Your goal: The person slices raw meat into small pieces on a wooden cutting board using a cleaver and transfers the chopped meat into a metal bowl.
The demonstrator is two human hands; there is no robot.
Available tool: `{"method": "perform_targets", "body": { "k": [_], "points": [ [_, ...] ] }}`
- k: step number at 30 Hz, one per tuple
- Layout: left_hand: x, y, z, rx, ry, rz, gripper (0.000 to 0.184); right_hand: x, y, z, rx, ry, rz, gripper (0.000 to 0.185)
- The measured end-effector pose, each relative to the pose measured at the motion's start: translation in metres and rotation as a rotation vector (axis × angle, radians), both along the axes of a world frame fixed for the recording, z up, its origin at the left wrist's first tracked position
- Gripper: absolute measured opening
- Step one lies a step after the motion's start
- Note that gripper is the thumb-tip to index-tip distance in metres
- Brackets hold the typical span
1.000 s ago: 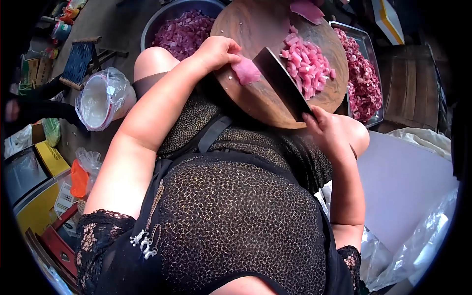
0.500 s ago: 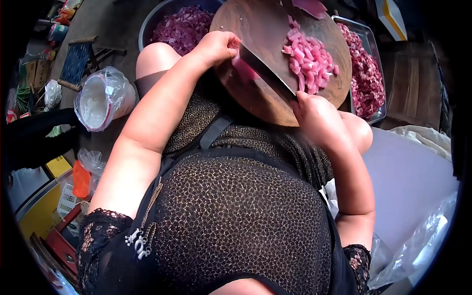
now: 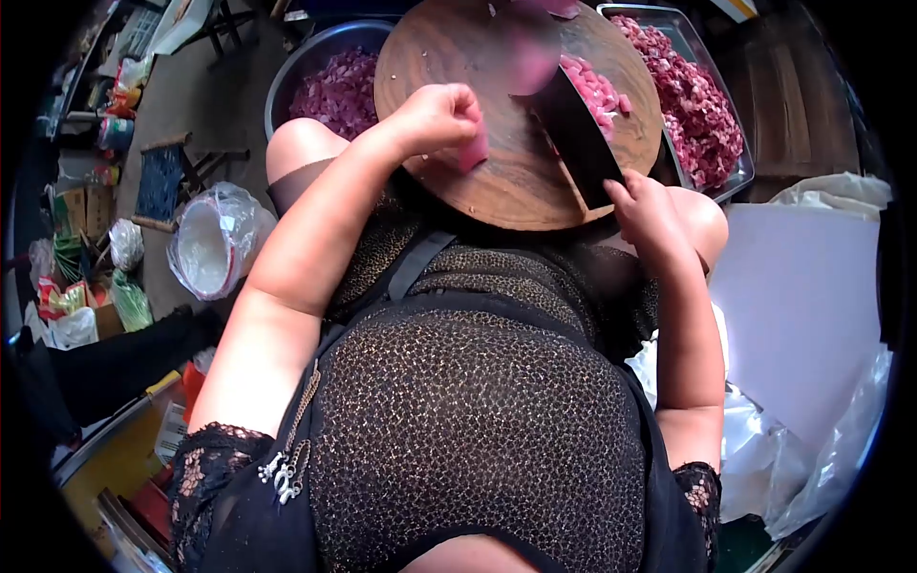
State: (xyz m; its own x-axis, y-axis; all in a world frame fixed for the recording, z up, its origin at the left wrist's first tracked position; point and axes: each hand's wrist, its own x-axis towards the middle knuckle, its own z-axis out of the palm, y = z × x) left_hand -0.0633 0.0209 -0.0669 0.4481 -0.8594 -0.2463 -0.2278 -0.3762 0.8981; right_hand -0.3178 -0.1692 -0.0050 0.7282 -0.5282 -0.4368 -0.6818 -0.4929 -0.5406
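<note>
My left hand (image 3: 437, 119) is closed over the left part of a round wooden chopping board (image 3: 420, 53), pinching a strip of pink meat (image 3: 475, 150) that hangs below the fingers. In my right hand (image 3: 654, 215), at the board's near right edge, is the handle end of a cleaver (image 3: 580, 138). Its broad dark blade is tilted and slants across the board, apart from the strip. Beyond the blade lies a heap of cut meat pieces (image 3: 600, 91), partly hidden by it. A blurred pink patch at the blade's far end cannot be made out.
A metal bowl (image 3: 279, 86) of cut meat (image 3: 334, 95) stands left of the board. To the right, a metal tray (image 3: 744, 175) holds darker chopped meat (image 3: 702, 124). A plastic-lined bucket (image 3: 205, 250) and a folding stool (image 3: 162, 181) are on the floor at left.
The cleaver has moved right, away from my left hand, and turned so that its broad side shows. My left hand still pinches the meat strip. The whole view has shifted slightly.
</note>
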Motion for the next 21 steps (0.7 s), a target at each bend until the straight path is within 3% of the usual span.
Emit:
{"method": "perform_targets", "body": {
  "k": [2, 4, 6, 8, 10, 11, 12, 14, 15, 21],
  "points": [
    [-0.003, -0.01, 0.007, -0.138, 0.189, 0.155, 0.01, 0.002, -0.001, -0.012, 0.081, -0.016, -0.107, 0.031],
    [-0.011, -0.009, 0.016, -0.154, 0.238, 0.192, 0.013, -0.002, -0.004, -0.025, 0.006, -0.057, 0.008, 0.034],
    [-0.018, -0.004, 0.004, -0.152, 0.481, 0.322, 0.016, -0.005, -0.007, -0.029, -0.056, -0.067, 0.064, 0.033],
    [-0.015, 0.012, -0.029, 0.164, 0.18, 0.183, 0.017, -0.009, -0.005, -0.028, -0.093, -0.122, 0.105, 0.031],
    [-0.026, 0.027, -0.032, 0.18, -0.301, 0.17, 0.014, -0.015, 0.004, -0.016, -0.174, -0.123, 0.131, 0.029],
    [-0.026, 0.031, -0.042, 0.066, -0.538, 0.204, 0.016, -0.016, 0.01, -0.012, -0.259, -0.124, 0.156, 0.027],
    [-0.026, 0.029, -0.043, 0.07, -0.532, 0.204, 0.016, -0.016, 0.015, -0.012, -0.256, -0.118, 0.157, 0.027],
    [-0.027, 0.021, -0.045, -0.25, -0.781, 0.117, 0.019, -0.013, 0.024, -0.013, -0.348, -0.226, 0.18, 0.023],
    [-0.028, 0.014, -0.046, -0.287, -0.943, 0.07, 0.024, -0.008, 0.027, -0.014, -0.417, -0.271, 0.237, 0.022],
    [-0.04, -0.008, -0.055, -0.235, -0.865, 0.07, 0.034, 0.032, 0.03, -0.024, -0.615, -0.324, 0.44, 0.014]
  ]
}}
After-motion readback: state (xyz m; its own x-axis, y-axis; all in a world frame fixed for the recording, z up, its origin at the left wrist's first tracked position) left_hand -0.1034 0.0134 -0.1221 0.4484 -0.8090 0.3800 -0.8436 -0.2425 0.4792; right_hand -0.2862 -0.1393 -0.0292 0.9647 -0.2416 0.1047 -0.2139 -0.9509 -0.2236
